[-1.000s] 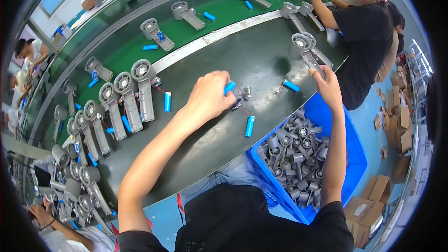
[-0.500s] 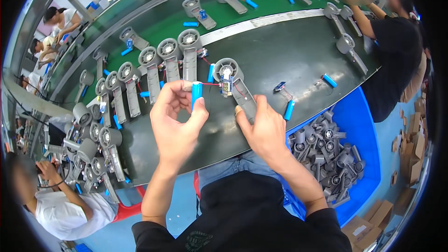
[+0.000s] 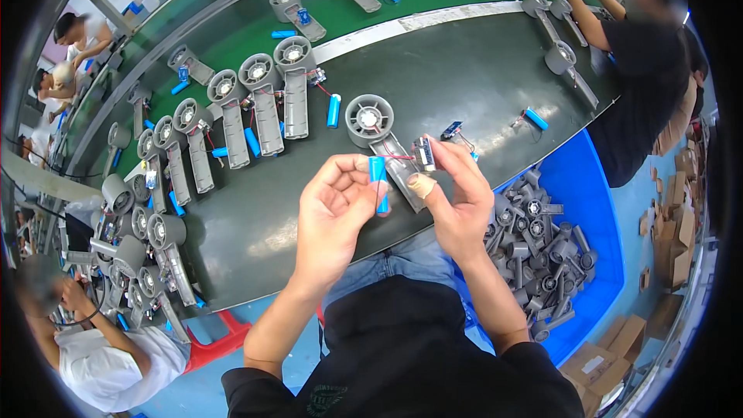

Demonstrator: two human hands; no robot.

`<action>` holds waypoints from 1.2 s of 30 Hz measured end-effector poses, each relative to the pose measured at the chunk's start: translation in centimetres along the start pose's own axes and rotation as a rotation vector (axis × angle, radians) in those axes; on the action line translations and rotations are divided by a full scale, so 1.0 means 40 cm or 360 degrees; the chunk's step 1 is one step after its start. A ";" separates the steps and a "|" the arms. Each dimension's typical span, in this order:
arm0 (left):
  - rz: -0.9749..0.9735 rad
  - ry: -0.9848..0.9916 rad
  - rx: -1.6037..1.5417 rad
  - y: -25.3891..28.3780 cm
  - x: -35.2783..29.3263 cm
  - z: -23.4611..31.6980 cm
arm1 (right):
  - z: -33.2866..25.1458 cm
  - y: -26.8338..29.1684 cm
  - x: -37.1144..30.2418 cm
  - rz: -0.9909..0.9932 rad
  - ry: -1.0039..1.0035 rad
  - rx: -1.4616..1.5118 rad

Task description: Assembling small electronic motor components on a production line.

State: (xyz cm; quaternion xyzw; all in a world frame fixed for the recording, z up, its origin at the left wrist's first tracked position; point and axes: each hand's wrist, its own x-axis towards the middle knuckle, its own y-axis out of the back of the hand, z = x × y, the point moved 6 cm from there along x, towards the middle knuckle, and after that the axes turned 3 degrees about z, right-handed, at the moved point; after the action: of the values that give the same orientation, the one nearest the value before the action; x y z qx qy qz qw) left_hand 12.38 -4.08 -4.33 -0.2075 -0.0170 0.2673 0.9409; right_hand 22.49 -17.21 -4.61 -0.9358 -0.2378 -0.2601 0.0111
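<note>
My left hand (image 3: 333, 213) pinches a blue cylindrical battery (image 3: 377, 174) upright between thumb and fingers. A thin red wire runs from the battery to a small circuit board (image 3: 423, 153), whose edges are gripped by the thumb and fingertips of my right hand (image 3: 462, 213). A covering is wrapped round the right thumb tip. Just beyond both hands, a grey handheld fan housing (image 3: 370, 118) lies on the dark work surface. Its open, trough-like handle (image 3: 396, 161) slants toward me, partly behind the board and my right thumb.
Several fan housings (image 3: 295, 93) with batteries line up on the left. Another circuit board (image 3: 452, 130) and a wired blue battery (image 3: 535, 119) lie to the right. A blue bin (image 3: 607, 263) of grey housings stands at lower right. Co-workers sit at both sides; a green belt (image 3: 248, 39) runs behind.
My right hand has let go of the fan handle and taken the circuit board, now right of the fan head. My left hand has moved rightward with the battery. The view has shifted slightly.
</note>
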 end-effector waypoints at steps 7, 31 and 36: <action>-0.0173 0.0282 0.0205 -0.046 -0.017 -0.046 | 0.041 0.056 -0.005 0.0235 -0.0149 0.0541; -0.0506 -0.1059 0.1952 -0.056 0.104 0.051 | 0.115 0.012 -0.030 -0.0172 -0.1004 0.0151; -0.0628 -0.1002 0.2214 -0.077 0.098 0.031 | 0.109 0.017 -0.032 -0.0156 -0.1030 0.0126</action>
State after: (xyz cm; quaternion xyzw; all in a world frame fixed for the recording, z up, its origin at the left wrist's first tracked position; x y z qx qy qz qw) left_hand 17.10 -3.98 -2.29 0.5212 -0.1479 0.0906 0.8356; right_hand 23.93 -17.75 -8.93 -0.9562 -0.2835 0.0600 -0.0412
